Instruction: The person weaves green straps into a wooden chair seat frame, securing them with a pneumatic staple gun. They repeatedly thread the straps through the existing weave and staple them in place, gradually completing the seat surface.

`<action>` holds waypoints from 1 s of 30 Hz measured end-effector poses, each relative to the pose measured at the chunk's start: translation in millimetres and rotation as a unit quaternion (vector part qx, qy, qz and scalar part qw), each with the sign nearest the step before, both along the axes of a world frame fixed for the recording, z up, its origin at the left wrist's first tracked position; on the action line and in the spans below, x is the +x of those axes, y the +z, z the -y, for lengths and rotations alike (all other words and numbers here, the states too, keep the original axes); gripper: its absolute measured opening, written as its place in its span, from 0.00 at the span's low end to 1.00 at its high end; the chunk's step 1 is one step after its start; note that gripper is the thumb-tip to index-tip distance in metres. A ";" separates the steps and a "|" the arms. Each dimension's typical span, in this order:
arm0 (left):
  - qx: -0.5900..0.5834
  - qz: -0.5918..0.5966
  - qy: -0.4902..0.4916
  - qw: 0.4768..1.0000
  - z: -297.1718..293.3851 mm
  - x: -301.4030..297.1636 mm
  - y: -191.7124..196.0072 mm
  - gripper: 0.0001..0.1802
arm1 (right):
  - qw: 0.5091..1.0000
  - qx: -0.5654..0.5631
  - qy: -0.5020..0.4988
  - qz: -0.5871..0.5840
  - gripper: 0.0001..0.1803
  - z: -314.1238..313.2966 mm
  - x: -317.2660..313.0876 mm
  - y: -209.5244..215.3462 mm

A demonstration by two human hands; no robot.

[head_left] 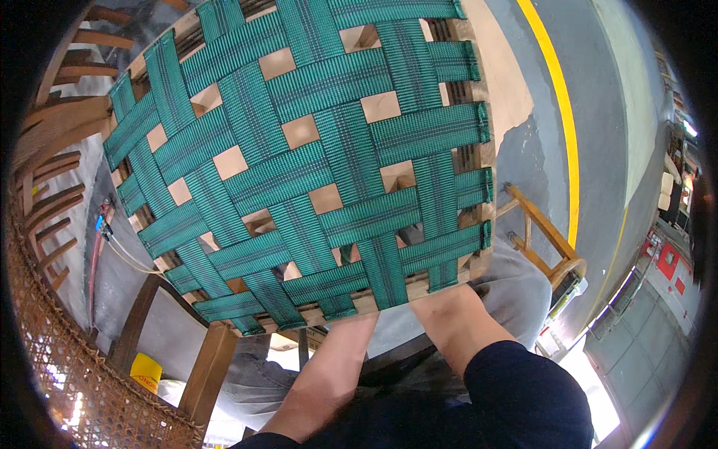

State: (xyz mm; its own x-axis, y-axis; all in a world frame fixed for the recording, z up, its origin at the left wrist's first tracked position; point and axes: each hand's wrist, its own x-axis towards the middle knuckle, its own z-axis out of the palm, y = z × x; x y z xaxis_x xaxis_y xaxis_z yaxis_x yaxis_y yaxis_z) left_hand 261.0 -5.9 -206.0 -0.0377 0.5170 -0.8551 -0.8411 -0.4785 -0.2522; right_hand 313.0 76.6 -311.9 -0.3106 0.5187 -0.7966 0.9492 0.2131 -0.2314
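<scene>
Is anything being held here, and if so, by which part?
It cannot be told: the left forearm and right forearm reach under the green-webbed wooden frame's near edge, which hides both hands, so no grip shows.

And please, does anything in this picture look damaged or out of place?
One thing: the beige patch on the grey floor, showing right of the green webbing, has a ragged edge, as if torn or worn; I cannot tell which. The webbing itself looks intact, and I see no spill.
</scene>
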 end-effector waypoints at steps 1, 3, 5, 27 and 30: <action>-0.001 -0.012 0.000 1.000 1.2 0.8 1.2 0.23 | 1.000 -0.002 0.009 0.005 0.28 -0.6 0.5 0.3; 0.004 -0.042 -0.019 0.999 1.8 0.8 3.0 0.23 | 1.000 -0.002 0.014 0.019 0.28 -3.0 2.5 6.0; 0.017 -0.092 -0.037 0.995 -6.2 3.9 2.1 0.23 | 1.000 0.006 0.017 0.025 0.28 -4.6 10.2 7.9; -0.081 -0.146 -0.196 0.966 -36.8 5.7 -34.1 0.13 | 0.859 0.336 -0.360 0.140 0.26 -80.5 387.8 337.9; -0.019 -0.128 -0.145 0.981 -24.3 -7.1 -39.9 0.13 | 0.878 0.296 -0.359 0.115 0.30 -98.5 388.3 298.1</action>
